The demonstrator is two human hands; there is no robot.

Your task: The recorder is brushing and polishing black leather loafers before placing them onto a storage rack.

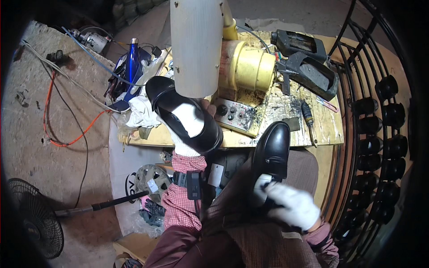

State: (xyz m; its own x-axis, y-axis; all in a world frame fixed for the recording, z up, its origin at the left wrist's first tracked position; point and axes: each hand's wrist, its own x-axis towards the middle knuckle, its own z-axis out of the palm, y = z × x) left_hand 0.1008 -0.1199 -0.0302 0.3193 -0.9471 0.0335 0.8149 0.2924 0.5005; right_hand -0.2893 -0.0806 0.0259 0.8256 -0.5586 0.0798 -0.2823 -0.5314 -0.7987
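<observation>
My left hand [183, 145], in a white glove, holds a black slip-on shoe [211, 131] from beneath, with bare fingertips curled over its far right side. That shoe is tilted, its opening facing up and a pale insole [187, 119] showing. A second black shoe [273, 145] rests on my lap with its toe pointing away. My right hand [292, 205], also in a white glove, is at this shoe's heel end, beside a white piece [262, 182] in its opening. Motion smears the right fingers, so their grip is unclear.
Ahead is a worktable [241, 142] with a yellow machine [250, 67], a control box [234, 114], black trays [308, 73] and a screwdriver [308, 117]. A white lamp cover [196, 49] hangs over it. A shoe rack [371, 145] stands right, a fan [38, 221] lower left.
</observation>
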